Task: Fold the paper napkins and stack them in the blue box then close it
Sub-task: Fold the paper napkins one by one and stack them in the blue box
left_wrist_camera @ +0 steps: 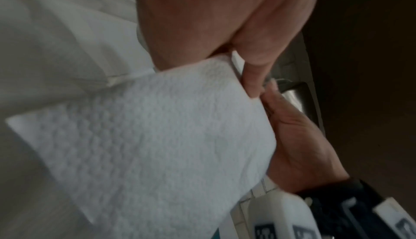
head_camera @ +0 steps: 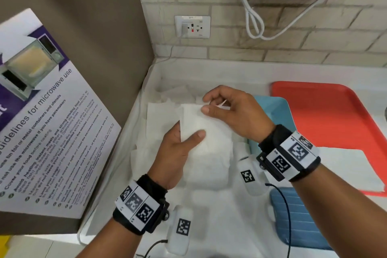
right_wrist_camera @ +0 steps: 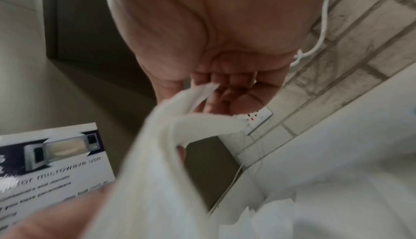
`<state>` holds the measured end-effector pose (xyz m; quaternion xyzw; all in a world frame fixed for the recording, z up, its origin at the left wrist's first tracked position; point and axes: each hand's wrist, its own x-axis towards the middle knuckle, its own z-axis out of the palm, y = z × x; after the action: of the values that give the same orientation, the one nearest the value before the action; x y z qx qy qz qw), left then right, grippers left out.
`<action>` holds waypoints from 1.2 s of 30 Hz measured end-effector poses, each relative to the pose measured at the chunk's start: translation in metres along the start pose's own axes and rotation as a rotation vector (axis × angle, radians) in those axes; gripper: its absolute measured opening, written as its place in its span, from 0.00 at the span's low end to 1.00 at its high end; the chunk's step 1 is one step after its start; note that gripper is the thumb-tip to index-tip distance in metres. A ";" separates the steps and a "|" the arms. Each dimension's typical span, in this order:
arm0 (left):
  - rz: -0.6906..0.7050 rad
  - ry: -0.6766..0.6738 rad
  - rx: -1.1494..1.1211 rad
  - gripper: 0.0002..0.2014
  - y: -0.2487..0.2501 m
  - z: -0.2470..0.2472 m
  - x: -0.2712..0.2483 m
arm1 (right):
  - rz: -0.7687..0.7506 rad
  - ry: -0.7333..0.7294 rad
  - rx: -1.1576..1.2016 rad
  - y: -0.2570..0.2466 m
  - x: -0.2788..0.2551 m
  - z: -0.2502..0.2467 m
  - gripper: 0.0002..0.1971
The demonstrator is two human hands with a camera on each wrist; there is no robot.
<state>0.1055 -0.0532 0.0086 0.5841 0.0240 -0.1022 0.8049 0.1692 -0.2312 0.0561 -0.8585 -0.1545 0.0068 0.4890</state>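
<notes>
Both hands pinching napkin (head_camera: pixel 201 125), raised

The head view is evenly and brightly lit, with lines bent toward its edges. Both wrist views are dimmer and smeared by motion blur, with soft, faint shadows.

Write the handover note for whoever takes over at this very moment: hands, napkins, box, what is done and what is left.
Left hand grips the lower edge of one napkin, held above the counter; right hand pinches its upper corner. 
Loose napkins lie spread on the white counter. 
Blue box sits behind the right hand, beside the red tray; its inside is hidden. Ridged blue piece, perhaps the lid, lies nearer. 
Done: fold under way. 
Left: finish folding, stack, close.
</notes>
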 end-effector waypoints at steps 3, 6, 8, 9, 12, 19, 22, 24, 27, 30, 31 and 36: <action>0.008 0.062 -0.141 0.20 0.000 -0.003 0.002 | 0.129 0.058 0.247 0.012 -0.018 0.002 0.34; -0.006 0.136 -0.269 0.21 0.002 -0.009 0.008 | 0.304 -0.181 0.331 0.027 -0.046 0.013 0.41; 0.017 0.186 -0.293 0.20 0.002 -0.011 0.012 | 0.345 -0.190 0.332 0.038 -0.057 0.023 0.29; 0.026 0.214 -0.298 0.19 0.002 -0.011 0.014 | 0.350 -0.141 0.338 0.042 -0.060 0.027 0.22; 0.028 0.267 -0.298 0.18 0.000 -0.011 0.017 | 0.349 -0.023 0.377 0.049 -0.063 0.033 0.10; 0.008 0.277 -0.213 0.17 -0.001 -0.004 0.013 | 0.319 -0.023 0.306 0.031 -0.059 0.032 0.13; 0.005 0.225 -0.169 0.15 -0.003 0.005 0.009 | 0.301 0.016 0.256 0.028 -0.044 0.036 0.19; 0.006 0.233 -0.174 0.15 -0.004 0.007 0.007 | 0.288 0.045 0.224 0.029 -0.040 0.041 0.26; -0.011 0.302 -0.233 0.14 -0.008 0.006 0.007 | 0.297 0.017 0.233 0.031 -0.045 0.046 0.28; -0.011 0.342 -0.325 0.15 -0.009 0.002 0.006 | 0.353 -0.077 0.481 0.034 -0.056 0.045 0.24; -0.002 0.334 -0.344 0.16 -0.008 0.000 0.006 | 0.386 -0.124 0.553 0.034 -0.060 0.042 0.21; 0.028 0.248 -0.281 0.24 -0.014 -0.027 0.006 | 0.380 -0.192 0.313 0.046 -0.065 0.021 0.14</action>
<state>0.1105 -0.0323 -0.0145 0.4741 0.1288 -0.0138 0.8709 0.1162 -0.2531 -0.0026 -0.7815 -0.0332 0.2037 0.5888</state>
